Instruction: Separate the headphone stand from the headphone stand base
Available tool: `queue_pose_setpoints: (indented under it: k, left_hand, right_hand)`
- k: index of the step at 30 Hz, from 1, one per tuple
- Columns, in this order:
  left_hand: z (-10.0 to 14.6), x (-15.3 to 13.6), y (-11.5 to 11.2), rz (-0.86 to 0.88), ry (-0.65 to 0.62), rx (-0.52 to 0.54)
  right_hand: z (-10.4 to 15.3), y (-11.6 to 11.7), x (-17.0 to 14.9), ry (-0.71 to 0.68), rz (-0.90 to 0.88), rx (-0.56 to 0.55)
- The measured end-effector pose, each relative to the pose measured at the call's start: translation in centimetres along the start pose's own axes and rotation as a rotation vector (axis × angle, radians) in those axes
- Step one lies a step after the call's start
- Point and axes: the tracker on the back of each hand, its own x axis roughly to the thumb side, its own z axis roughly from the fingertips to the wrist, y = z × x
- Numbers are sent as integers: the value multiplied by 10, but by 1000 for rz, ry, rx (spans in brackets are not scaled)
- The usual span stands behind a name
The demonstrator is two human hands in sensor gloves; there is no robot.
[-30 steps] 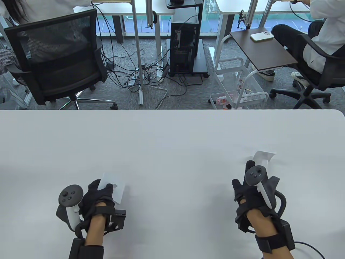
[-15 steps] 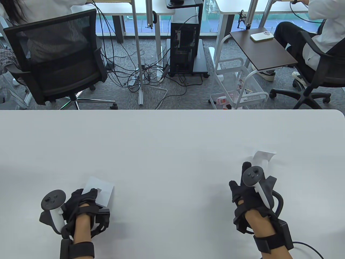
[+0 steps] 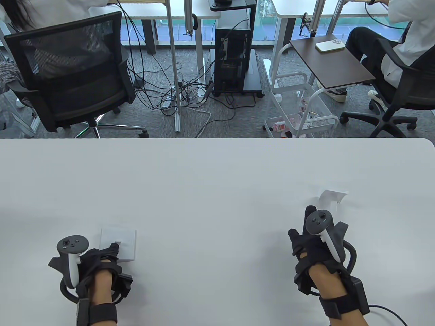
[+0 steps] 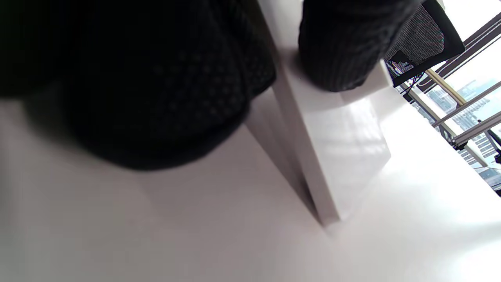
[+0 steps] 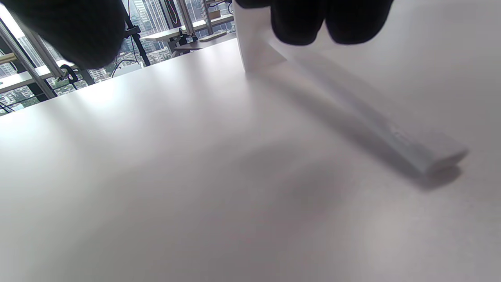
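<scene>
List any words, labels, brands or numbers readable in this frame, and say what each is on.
None can be read.
The stand and base are plain white, with no print showing.
The trackers on the left hand and right hand show only unmarked buttons.
The packet in the white cart has print, too small to read.

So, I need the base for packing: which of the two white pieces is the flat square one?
The headphone stand base under the left hand; the headphone stand by the right hand is long and narrow.
</scene>
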Motion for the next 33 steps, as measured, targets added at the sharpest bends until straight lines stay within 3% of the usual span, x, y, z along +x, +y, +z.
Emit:
queue_pose_setpoints:
  k: [4,13,25,33]
  left_hand:
    - [3,9,-2,-161,-9,95]
    - [3,21,-7,-393,-21,183]
    - [6,25,-12,-451,-31,221]
    - [8,29,-16,-505,-37,240]
  right_hand:
    - [0,-1,-1,1,-5,-3]
    - [1,1,-1,2,5,-2]
    - [6,6,13,-54,46,-27]
    - [-9,20,25,-44,119,4]
